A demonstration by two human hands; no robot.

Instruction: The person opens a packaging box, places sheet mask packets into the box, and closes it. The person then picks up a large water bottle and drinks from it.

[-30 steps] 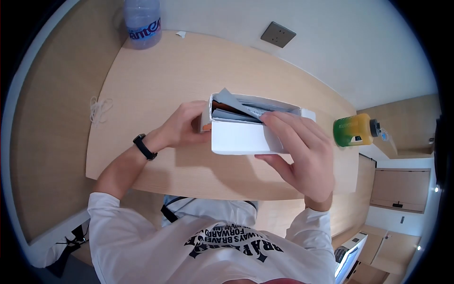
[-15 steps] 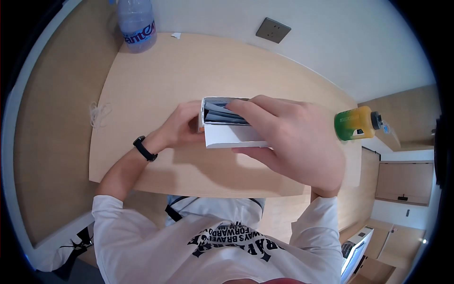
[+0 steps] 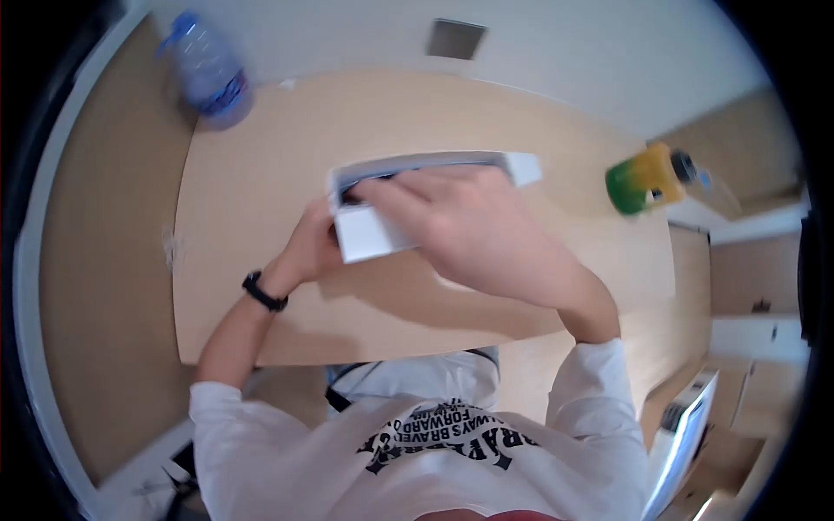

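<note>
A white cardboard box is held up above the desk, its long top side open and its flaps folded out. My left hand is closed around the box's left end, with the fingers partly behind it. My right hand reaches across the front flap, its bent fingers held together inside the opening. The fingertips are blurred and partly hidden, so what they grip cannot be made out. Dark contents show only in part between the fingers and the box wall.
The wooden desk meets a wall with a socket plate. A large clear bottle stands at the back left, and a green and yellow bottle at the right. A white cord lies by the left edge.
The box has shifted left and tilted, and a flap now shows at its right end. My right hand has moved left, its fingers deeper in the box. The whole view has turned a little.
</note>
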